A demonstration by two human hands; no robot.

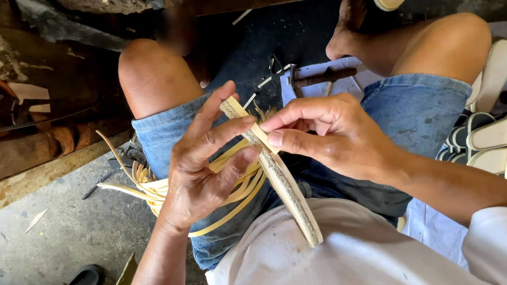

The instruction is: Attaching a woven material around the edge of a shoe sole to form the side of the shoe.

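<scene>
Both hands pinch one long pale strip (280, 178) over the lap: the left hand (200, 164) also clutches a bundle of thin yellow strips (153, 191), while the right hand (326, 135) presses a small tan piece (259, 136) onto it. The piece could slide crooked if the thumb eases.

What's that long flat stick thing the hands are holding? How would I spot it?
Look at the lap in blue denim shorts. Both hands meet above it, and the long strap runs from the fingertips down toward the white shirt. Unlike the thin, curly yellow strips beside it, it is wide, straight and speckled grey.
</scene>
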